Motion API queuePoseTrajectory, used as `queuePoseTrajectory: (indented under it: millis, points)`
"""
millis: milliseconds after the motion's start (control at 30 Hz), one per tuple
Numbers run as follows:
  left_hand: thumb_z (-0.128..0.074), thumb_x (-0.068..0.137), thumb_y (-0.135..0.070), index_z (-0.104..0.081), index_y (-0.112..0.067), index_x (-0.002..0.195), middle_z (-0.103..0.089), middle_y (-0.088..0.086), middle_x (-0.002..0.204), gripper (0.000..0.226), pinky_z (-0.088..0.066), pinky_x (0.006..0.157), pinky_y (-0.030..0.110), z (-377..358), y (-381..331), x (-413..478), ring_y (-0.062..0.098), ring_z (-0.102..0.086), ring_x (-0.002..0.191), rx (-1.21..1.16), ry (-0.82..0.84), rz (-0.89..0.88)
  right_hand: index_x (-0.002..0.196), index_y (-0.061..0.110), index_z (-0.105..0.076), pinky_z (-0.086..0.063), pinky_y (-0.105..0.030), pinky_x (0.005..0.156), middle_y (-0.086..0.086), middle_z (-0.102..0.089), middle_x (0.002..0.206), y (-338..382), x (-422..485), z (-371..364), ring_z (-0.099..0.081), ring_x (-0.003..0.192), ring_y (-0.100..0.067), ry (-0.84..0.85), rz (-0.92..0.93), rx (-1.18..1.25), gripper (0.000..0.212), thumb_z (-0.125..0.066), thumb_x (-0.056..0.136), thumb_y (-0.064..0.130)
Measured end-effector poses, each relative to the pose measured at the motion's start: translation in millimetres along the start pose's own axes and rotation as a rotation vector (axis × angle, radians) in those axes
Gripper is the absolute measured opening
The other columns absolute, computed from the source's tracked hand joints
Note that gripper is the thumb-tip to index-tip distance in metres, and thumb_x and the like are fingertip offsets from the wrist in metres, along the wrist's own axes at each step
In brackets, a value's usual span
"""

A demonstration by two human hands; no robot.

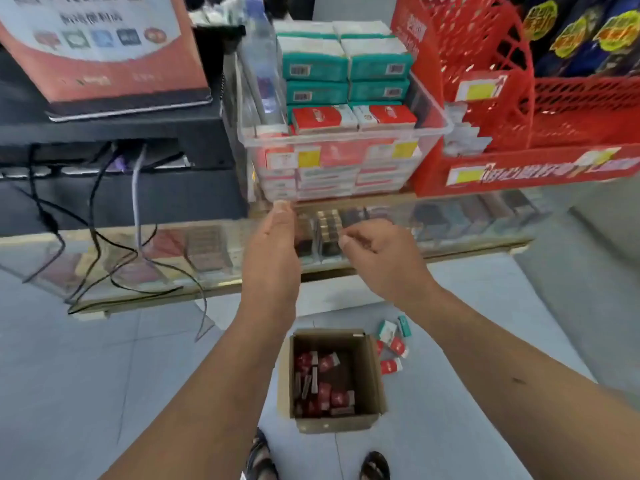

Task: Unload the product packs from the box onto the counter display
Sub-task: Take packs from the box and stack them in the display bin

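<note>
View from above of a person's two bare arms reaching toward a glass counter [173, 261] in a shop.

On the floor in front of the counter's middle stands an open cardboard box [332, 425]. Red product packs [325, 386] lie jumbled in its bottom. A few loose packs [393, 345], red-and-white and green, lie on the floor tiles just to the box's right, also in front of the counter.

On the middle of the counter sits a clear plastic bin [346, 139]. It is filled with stacked packs: green packs [315, 68] at the back and red-and-white packs [323, 117] at the front.

The left hand [273, 247] is over the counter's middle. Its fingers are straight and together, holding nothing, and the fingertips reach the bin's lower front edge.

The right hand [381, 258] hovers over the counter just to the right of the left hand. Its fingers are curled inward, with the thumb near the forefinger. Blur hides whether it grips anything.

Dark packs [329, 233] stand in rows under the counter's glass, between the two hands.

A red perforated display rack [485, 43] stands on the counter's right end. A red-and-white sign [104, 46] and dark cables [135, 202] are at the counter's left end.

Two sandalled feet [263, 459] are on the floor, farther from the counter than the box.
</note>
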State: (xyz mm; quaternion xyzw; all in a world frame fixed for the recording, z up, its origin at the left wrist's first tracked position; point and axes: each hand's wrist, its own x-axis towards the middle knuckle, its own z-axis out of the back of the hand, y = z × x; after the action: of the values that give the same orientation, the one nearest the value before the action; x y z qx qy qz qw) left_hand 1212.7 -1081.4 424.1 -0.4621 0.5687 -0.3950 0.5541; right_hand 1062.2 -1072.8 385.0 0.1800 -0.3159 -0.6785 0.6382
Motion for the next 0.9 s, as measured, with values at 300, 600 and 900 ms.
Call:
queuePoseTrajectory:
  millis: [300, 600, 900]
  points:
    - [-0.038, 0.102, -0.057, -0.062, -0.032, 0.125, -0.064, -0.016, 0.122, 0.042, -0.039, 0.111, 0.047, -12.5, 196.9, 8.6, 0.006, -0.063, 0.112, 0.156, -0.041, 0.269, 0.062, 0.021, -0.055, -0.05, -0.034, 0.073, 0.005, -0.06, 0.068, -187.0, -97.3, -131.7, -0.058, 0.075, -0.019, 0.472, -0.36, -0.109, 0.033, -0.044, 0.092, 0.019]
    - [-0.041, 0.102, -0.056, -0.058, -0.035, 0.08, -0.062, -0.014, 0.087, 0.035, -0.044, 0.078, 0.033, 9.3, 425.4, 71.3, 0.015, -0.062, 0.097, 0.226, -0.022, 0.526, 0.127, 0.017, -0.064, -0.049, -0.035, 0.098, 0.0, -0.066, 0.125, -352.6, -138.7, -319.9, -0.061, 0.113, -0.019, 0.617, -0.469, -0.252, 0.034, -0.053, 0.097, 0.026]
    - [-0.039, 0.101, -0.06, -0.064, -0.043, 0.12, -0.066, -0.024, 0.11, 0.036, -0.041, 0.111, 0.043, 19.6, 612.1, 127.2, 0.005, -0.06, 0.116, 0.232, -0.082, 0.545, 0.095, 0.017, -0.068, -0.054, -0.031, 0.072, 0.0, -0.067, 0.092, -472.2, -151.0, -514.1, -0.066, 0.089, -0.02, 0.687, -0.694, -0.122, 0.01, -0.06, 0.094, 0.023]
